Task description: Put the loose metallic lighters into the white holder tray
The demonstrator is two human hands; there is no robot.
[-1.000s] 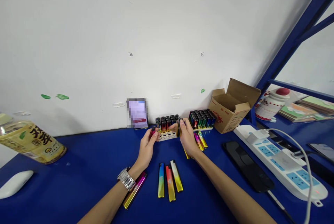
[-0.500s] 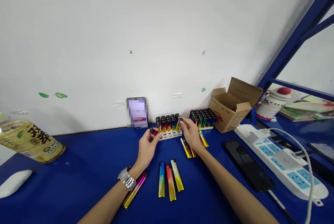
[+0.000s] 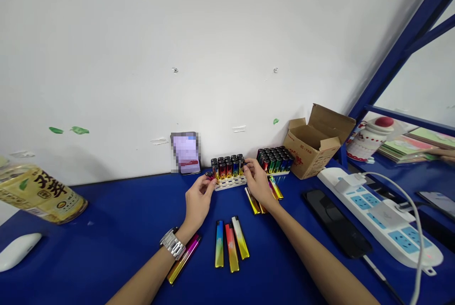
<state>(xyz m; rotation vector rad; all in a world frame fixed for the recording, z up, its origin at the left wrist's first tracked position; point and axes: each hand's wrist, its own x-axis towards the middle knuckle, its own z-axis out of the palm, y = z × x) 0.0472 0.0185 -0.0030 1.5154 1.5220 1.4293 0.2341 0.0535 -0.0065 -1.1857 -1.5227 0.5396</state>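
A white slotted tray (image 3: pixel 230 182) holding several upright lighters stands near the wall. My left hand (image 3: pixel 197 199) is closed on a small red lighter (image 3: pixel 209 175) at the tray's left end. My right hand (image 3: pixel 256 183) rests at the tray's right end, fingers pinched on a lighter standing in the tray. Three lighters (image 3: pixel 229 246) lie side by side on the blue table (image 3: pixel 106 238) between my forearms. A pink and gold lighter (image 3: pixel 185 257) lies under my left wrist. More lighters (image 3: pixel 253 201) lie by my right hand.
A second tray full of lighters (image 3: pixel 275 159) stands to the right, beside an open cardboard box (image 3: pixel 316 144). A black phone (image 3: pixel 336 224) and a white power strip (image 3: pixel 384 215) lie at the right. A yellow bottle (image 3: pixel 39 193) and a white mouse (image 3: pixel 17 250) are at the left.
My right hand lowered a dark lighter it held above the tray down into the tray's right end. The left hand has stayed by the tray's left end with the red lighter.
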